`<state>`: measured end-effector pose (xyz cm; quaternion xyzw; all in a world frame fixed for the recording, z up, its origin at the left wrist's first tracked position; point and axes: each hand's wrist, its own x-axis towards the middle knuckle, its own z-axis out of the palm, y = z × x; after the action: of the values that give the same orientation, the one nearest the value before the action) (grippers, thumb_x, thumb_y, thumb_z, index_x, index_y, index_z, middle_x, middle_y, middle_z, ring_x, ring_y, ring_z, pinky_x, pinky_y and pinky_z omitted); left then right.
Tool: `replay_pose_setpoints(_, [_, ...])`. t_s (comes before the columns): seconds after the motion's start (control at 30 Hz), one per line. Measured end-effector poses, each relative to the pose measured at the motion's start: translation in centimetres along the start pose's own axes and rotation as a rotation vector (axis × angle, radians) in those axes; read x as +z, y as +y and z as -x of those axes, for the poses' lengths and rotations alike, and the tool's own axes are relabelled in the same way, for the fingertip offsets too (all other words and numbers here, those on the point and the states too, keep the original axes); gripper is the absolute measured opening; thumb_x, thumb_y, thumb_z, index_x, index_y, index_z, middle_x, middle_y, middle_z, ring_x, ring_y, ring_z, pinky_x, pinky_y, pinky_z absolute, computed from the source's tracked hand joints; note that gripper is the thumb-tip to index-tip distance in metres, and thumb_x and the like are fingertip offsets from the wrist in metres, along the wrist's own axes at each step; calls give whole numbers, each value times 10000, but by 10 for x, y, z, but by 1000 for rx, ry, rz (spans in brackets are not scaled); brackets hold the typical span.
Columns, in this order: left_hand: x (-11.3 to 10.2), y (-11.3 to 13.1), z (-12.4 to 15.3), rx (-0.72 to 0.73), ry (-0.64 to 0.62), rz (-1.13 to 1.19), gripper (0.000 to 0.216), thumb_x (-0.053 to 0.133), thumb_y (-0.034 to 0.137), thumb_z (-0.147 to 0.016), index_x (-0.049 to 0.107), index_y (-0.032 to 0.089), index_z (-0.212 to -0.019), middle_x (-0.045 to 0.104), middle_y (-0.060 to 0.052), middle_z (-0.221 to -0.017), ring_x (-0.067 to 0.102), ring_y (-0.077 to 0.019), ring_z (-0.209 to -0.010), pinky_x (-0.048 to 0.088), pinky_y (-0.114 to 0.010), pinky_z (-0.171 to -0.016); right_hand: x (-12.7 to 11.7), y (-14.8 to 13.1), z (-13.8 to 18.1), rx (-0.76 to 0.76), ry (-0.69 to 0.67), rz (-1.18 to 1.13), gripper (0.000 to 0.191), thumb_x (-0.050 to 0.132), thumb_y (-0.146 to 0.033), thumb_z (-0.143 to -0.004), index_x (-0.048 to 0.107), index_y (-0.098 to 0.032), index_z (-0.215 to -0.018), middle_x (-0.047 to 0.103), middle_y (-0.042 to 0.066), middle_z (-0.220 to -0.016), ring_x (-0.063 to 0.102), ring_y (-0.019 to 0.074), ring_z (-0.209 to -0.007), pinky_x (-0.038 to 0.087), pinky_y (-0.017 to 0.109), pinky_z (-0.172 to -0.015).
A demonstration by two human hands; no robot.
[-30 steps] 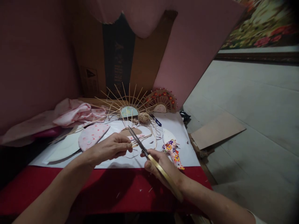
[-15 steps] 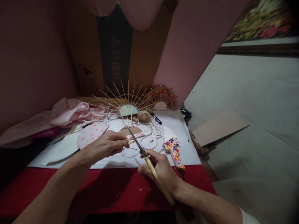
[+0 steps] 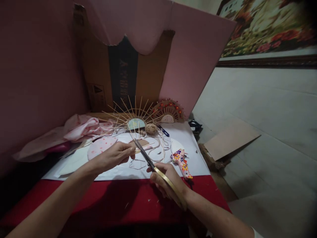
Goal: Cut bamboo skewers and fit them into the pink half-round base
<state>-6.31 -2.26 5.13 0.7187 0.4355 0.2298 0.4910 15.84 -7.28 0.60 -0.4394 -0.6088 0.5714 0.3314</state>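
Observation:
My left hand (image 3: 119, 153) pinches thin wooden sticks (image 3: 142, 148) that point right over the white sheet. My right hand (image 3: 168, 181) is wrapped round the gold handles of a pair of scissors (image 3: 146, 158), whose blades reach up and left across the sticks. I cannot tell whether the blades touch them. Behind the blades lies a brown cardboard half-circle (image 3: 138, 143). Left of it, partly behind my left hand, is a pink dotted fabric piece (image 3: 100, 147). A flower-patterned glue gun (image 3: 182, 162) rests right of my right hand.
Toward the back stand a stick fan with a pale green half-circle (image 3: 135, 124), a twine ball (image 3: 151, 129) and a finished-looking fan with red flowers (image 3: 170, 109). Crumpled pink cloth (image 3: 85, 127) lies at left. A cardboard sheet (image 3: 231, 140) leans beyond the table's right side.
The head view has tilted up, showing more of the wall and painting. The scissors have turned a little, showing their handle loop wider. My left hand still pinches the sticks.

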Motion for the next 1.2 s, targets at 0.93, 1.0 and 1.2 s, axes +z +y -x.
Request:
replay_pose_setpoints(0.93, [29,17,1,100,289,-333,376,410,452,-862,579,185,-659,444,28,-549,373,-123,-541,276,-225,-525,8,-7,10,-25,71,62,579,497,-708,-732,508,-171,-947,414,-65,-526,344,72,-413,315,198,-397])
replay_pose_setpoints(1.0, [30,21,3,116,299,-362,363,400,428,-872,573,191,-658,459,29,-549,384,-123,-538,280,-227,-534,8,-12,10,-49,60,73,576,488,-719,-726,484,-175,-915,396,-70,-523,342,76,-425,312,200,-405])
replay_pose_setpoints(1.2, [32,27,6,70,293,-485,361,352,426,-892,540,209,-674,501,18,-560,443,-146,-557,276,-247,-555,10,-18,9,-71,63,118,561,467,-740,-718,445,-194,-846,412,-56,-556,373,94,-473,324,215,-440])
